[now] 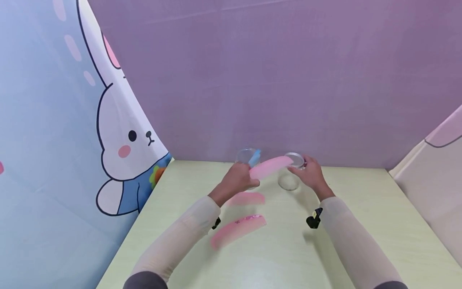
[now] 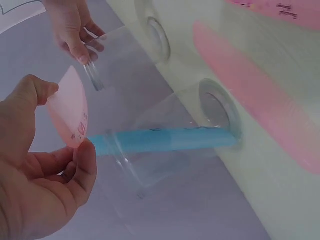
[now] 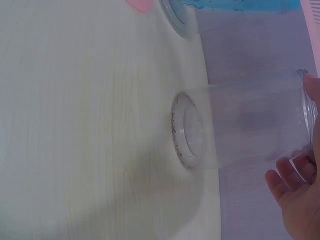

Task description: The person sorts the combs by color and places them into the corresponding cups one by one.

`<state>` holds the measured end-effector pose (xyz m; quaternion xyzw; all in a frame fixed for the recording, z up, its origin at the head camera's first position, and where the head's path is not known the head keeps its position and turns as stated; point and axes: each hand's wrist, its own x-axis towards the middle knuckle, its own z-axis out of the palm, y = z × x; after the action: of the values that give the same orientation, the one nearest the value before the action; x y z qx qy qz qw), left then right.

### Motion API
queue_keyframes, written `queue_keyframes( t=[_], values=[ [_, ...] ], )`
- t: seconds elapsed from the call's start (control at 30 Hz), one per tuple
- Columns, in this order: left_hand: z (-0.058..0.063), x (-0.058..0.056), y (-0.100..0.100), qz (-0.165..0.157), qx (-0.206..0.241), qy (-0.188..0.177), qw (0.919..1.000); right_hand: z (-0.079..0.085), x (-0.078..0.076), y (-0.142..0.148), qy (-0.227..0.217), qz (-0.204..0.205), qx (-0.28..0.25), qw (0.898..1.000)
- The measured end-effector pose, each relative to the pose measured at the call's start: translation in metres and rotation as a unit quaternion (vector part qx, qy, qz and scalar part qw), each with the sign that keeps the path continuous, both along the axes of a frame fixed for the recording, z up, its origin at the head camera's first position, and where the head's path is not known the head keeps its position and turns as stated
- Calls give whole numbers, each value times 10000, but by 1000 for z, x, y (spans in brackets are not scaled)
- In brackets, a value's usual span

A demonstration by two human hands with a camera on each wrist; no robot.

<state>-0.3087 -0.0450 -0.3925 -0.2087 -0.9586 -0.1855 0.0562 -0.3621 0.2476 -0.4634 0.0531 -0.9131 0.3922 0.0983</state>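
My left hand (image 1: pixel 238 178) pinches a pink comb (image 1: pixel 270 166) between thumb and fingers, its far end overlapping the right jar's rim in the head view. With thumb and fingers spread around the rim, my right hand (image 1: pixel 312 172) holds a clear jar (image 3: pixel 250 120) that stands upright on the table. Just left of it, a second clear jar (image 2: pixel 165 172) contains a blue comb (image 2: pixel 170 139), leaning so that its top sticks out past the rim. In the head view my left hand partly covers this second jar.
Two more pink combs lie on the pale table (image 1: pixel 361 224): one (image 1: pixel 247 198) just in front of the left jar, the other (image 1: pixel 238 230) closer to me beside the left forearm. A purple cloth backdrop (image 1: pixel 288 80) rises right behind the jars.
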Motion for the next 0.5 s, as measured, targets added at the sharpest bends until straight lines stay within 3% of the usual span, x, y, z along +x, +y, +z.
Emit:
queue_keyframes(
  t=[0.3, 0.5],
  values=[
    [16, -1, 17, 126, -256, -270, 9992, 1, 0, 0, -42, 23, -12, 10000],
    [19, -3, 26, 150, -376, -128, 9991, 3, 1, -1, 58, 36, -54, 10000]
  ],
)
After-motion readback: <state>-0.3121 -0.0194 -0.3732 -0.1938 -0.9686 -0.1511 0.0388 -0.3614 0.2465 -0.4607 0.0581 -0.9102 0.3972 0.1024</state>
